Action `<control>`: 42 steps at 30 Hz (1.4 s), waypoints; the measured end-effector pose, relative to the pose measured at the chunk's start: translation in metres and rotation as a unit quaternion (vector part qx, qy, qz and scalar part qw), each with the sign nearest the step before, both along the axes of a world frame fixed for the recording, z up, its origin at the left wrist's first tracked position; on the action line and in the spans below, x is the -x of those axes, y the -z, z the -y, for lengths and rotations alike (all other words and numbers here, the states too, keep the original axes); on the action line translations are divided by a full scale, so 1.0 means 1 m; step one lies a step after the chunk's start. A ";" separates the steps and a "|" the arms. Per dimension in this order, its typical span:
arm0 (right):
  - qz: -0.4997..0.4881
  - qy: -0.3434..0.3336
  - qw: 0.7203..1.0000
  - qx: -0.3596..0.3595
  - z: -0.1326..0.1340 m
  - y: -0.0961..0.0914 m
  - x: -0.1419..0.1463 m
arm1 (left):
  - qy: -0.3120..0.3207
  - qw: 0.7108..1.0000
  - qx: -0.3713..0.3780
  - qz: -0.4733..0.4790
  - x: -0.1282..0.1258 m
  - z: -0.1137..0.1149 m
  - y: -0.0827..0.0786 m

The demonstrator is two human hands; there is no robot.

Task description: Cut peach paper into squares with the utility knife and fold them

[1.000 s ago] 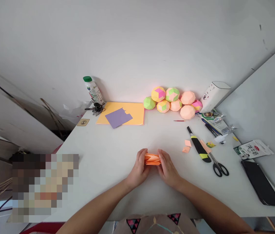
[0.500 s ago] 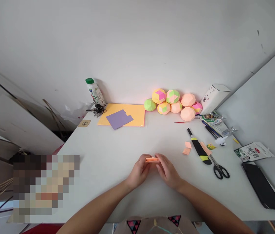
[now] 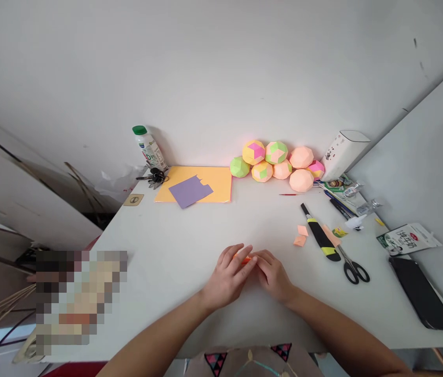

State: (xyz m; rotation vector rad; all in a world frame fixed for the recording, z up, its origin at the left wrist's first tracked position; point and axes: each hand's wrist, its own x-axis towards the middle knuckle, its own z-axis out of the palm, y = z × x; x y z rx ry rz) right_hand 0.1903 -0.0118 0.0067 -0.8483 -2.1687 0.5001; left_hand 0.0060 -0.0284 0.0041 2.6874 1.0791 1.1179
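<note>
My left hand (image 3: 229, 275) and my right hand (image 3: 273, 275) meet at the near middle of the white table (image 3: 174, 246). Between their fingertips sits a small stack of folded orange paper (image 3: 245, 258), almost wholly covered; only a thin orange sliver shows. The left fingers lie flat over it and the right fingers pinch its right end. Both hands rest low on the tabletop.
Several paper balls (image 3: 280, 162) line the wall. An orange sheet (image 3: 217, 180) with a purple sheet (image 3: 190, 190) lies at the back, by a bottle (image 3: 148, 146) and keys (image 3: 154, 177). To the right: utility knife (image 3: 319, 235), scissors (image 3: 352, 267), orange scraps (image 3: 300, 235), black phone (image 3: 421, 293), white box (image 3: 342, 154).
The orange paper stack, held up fanned between both hands a second ago, has been squeezed flat and pressed down; my left fingers now cover it.
</note>
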 end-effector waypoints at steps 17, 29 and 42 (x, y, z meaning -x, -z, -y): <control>0.006 -0.006 1.000 -0.026 -0.002 0.010 -0.002 | -0.048 0.987 0.093 0.126 0.000 0.000 0.000; -0.037 0.041 0.998 -0.017 -0.002 0.001 -0.006 | 0.020 0.936 0.235 0.262 0.003 -0.005 0.006; 0.048 0.083 0.995 -0.021 0.001 0.008 -0.005 | 0.008 0.937 0.264 0.228 0.002 -0.003 0.013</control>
